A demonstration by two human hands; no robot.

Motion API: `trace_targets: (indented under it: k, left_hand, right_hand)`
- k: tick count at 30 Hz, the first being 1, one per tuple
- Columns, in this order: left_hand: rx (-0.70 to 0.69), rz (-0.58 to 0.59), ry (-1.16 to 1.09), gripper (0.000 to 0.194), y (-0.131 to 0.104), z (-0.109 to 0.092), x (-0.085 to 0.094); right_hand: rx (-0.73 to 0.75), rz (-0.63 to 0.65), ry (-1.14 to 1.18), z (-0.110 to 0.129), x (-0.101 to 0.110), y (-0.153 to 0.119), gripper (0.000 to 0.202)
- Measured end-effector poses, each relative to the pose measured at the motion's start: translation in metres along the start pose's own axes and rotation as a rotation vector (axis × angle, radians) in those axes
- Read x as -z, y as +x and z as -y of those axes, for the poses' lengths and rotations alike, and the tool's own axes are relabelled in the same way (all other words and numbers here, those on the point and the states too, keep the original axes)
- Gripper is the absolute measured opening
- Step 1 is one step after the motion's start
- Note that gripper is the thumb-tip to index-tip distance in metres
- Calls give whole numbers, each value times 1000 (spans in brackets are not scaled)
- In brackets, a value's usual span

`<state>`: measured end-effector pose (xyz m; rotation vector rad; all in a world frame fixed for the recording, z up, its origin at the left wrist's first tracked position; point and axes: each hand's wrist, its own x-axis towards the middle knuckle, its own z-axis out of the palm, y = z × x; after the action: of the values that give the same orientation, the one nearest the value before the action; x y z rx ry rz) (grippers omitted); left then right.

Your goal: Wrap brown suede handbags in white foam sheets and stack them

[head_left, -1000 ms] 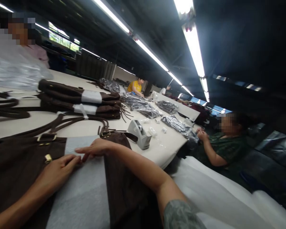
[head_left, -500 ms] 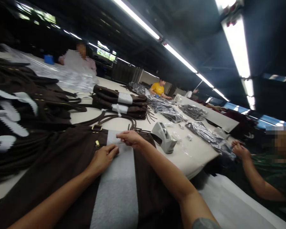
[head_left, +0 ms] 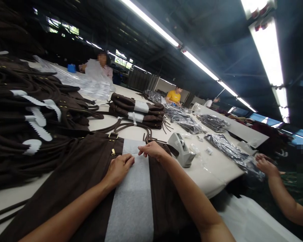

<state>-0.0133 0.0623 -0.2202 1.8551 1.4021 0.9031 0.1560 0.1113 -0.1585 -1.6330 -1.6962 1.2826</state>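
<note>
A dark brown bag [head_left: 86, 174] with brass-coloured buckles and a zip pull lies flat in front of me, its cord-like straps stretching away. Down its middle runs a pale grey paper strip [head_left: 133, 201]. My left hand [head_left: 120, 168] rests on the bag and the strip's left side, fingers bent and closed together. Just up and to the right, my right hand [head_left: 153, 150] is closed in a pinch above the strip near its top end. Whatever is between the fingertips of either hand is too small to make out. A grey tape dispenser [head_left: 180, 151] stands right of my right hand.
Brown bags with white paper pieces [head_left: 37, 121] are heaped at left. Two folded bags with paper bands [head_left: 141, 107] lie beyond the straps. Plastic-wrapped bundles [head_left: 224, 146] lie along the white table [head_left: 207, 178]. A co-worker's hands [head_left: 267, 164] are at right; other people sit farther off.
The whole view has shifted, so everything sits a little farther right and lower. Both hands remain at the strip's top end, the right one slightly more curled.
</note>
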Motion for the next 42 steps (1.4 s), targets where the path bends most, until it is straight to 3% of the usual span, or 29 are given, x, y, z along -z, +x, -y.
trace_targets:
  k: [3,5,13,20,29,34,38,42]
  left_hand:
    - [-11,-3,6,40,-2,-1,0]
    - [-18,4,10,41,-3,0,-1]
    - [-46,1,46,38,-2,3,-2]
    - [-33,-1,50,36,-3,1,-2]
    - [116,21,43,41,9,-3,1]
    - [163,45,83,36,15,-3,0]
    - [190,53,150,33,17,-5,-1]
    - [226,52,215,33,18,-10,0]
  right_hand:
    - [-83,192,-29,-4,-3,-1,40]
    - [-119,243,47,-5,-6,2,40]
    - [-185,295,333,-1,-11,15,13]
    - [-175,254,428,-6,-13,16,9]
    - [100,-203,253,-19,-31,17,11]
    - [232,-404,-81,-37,-43,21,9]
    - [264,-494,-348,-39,-50,13,8]
    - [251,-533,-398,-37,-54,8,7]
